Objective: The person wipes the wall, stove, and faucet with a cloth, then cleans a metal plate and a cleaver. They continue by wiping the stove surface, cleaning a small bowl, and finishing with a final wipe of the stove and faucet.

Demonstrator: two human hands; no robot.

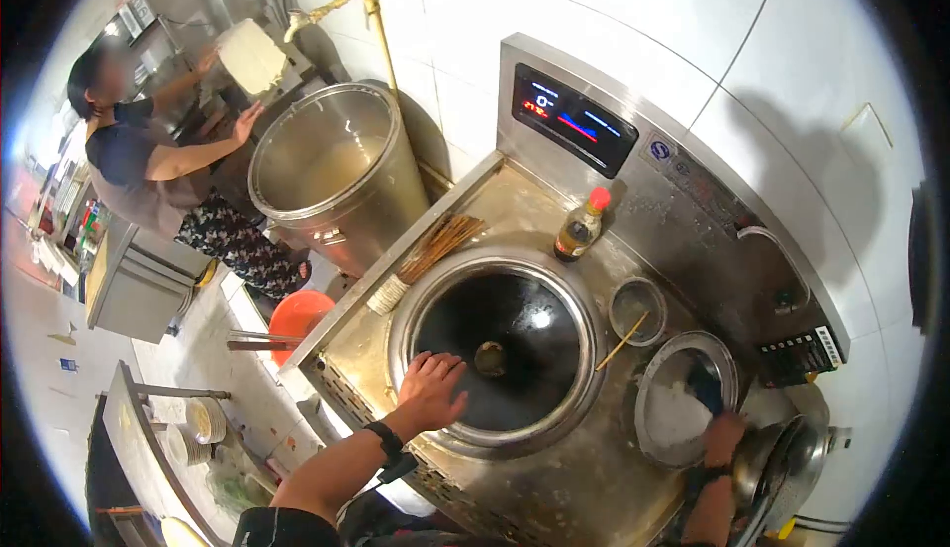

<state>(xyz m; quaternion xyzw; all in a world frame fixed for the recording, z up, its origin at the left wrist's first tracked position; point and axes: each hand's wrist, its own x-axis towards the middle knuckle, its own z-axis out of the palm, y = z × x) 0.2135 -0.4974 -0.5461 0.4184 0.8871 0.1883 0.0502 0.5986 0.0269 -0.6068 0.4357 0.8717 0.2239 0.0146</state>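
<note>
My left hand (431, 392) is spread over the near left rim of a large round dark wok (505, 319) set in the steel counter. Nothing shows in its fingers. My right hand (725, 438) is at the right side of a metal basin (658, 418) holding white material and a dark blue object. Its fingers are partly hidden and blurred. Between wok and basin are a small bowl (638, 309) and a thin wooden stick (623, 341). A bamboo brush (426, 258) lies beyond the wok, and a red-capped bottle (578, 226) stands behind it.
A tall metal pot (336, 176) stands left of the counter (495, 200), below a yellowed tap (341, 2). Another person (148, 161) stands at the upper left, arms out near a pale slab (251, 57). A red bucket (300, 321) and stacked plates (203, 420) are lower left.
</note>
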